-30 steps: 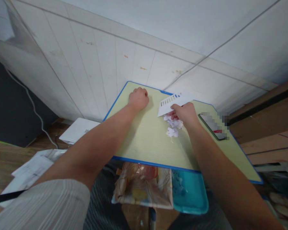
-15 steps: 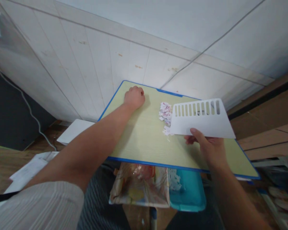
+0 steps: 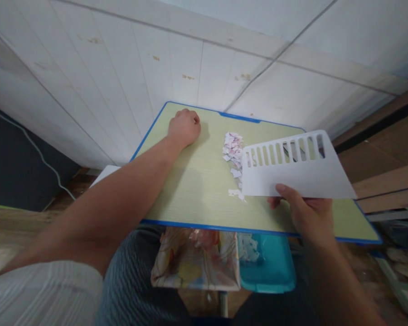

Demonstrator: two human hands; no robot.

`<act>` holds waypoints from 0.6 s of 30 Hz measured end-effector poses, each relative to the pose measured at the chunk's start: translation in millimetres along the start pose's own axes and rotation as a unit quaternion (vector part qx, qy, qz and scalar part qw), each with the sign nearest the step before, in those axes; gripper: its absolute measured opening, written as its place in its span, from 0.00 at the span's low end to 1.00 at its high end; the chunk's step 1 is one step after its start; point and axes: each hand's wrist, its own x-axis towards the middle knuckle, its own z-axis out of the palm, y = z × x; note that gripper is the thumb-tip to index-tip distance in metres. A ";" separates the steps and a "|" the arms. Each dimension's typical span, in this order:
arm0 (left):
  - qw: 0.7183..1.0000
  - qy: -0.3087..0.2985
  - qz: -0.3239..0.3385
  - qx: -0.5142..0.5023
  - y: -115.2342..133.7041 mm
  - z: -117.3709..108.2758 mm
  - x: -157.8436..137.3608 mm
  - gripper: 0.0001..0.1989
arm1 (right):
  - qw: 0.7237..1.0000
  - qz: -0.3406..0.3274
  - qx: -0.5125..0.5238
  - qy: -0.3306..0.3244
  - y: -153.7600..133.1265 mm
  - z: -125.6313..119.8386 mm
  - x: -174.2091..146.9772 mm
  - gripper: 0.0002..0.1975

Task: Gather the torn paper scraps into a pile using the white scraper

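My right hand (image 3: 308, 210) grips a flat white plastic panel (image 3: 289, 179) by its near edge, thumb on top and fingers underneath. A row of long slots runs along the panel's far side. Its left edge lies against a pile of small torn paper scraps (image 3: 233, 147), white with pinkish marks. A few scraps trail down toward the panel's near left corner. My left hand (image 3: 184, 127) rests as a loose fist on the left far part of the yellow-green tabletop (image 3: 193, 194), away from the scraps. Nothing shows in its curled fingers.
The blue-rimmed table stands by a white panelled wall (image 3: 122, 68) with a grey cable (image 3: 275, 59). Below its near edge are a patterned box (image 3: 190, 271) with a plastic wrapper and a turquoise tray (image 3: 272, 267) with white scraps. Brown boxes (image 3: 387, 167) stand at the right.
The head view has shifted, so the table looks slightly larger. The panel has moved a little right from the scraps, showing more of the trail along its edge. My left hand keeps its place.
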 end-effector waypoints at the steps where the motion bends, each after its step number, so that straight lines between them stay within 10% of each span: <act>1: 1.000 0.002 0.000 0.000 -0.3 0.5 0.4 0.19 | 1.000 0.002 -0.013 -0.004 1.9 -1.5 -1.4 0.14; 18: 0.998 0.047 0.009 -0.029 -13.0 11.7 9.6 0.12 | 0.996 -0.003 0.025 0.081 19.7 3.2 5.4 0.16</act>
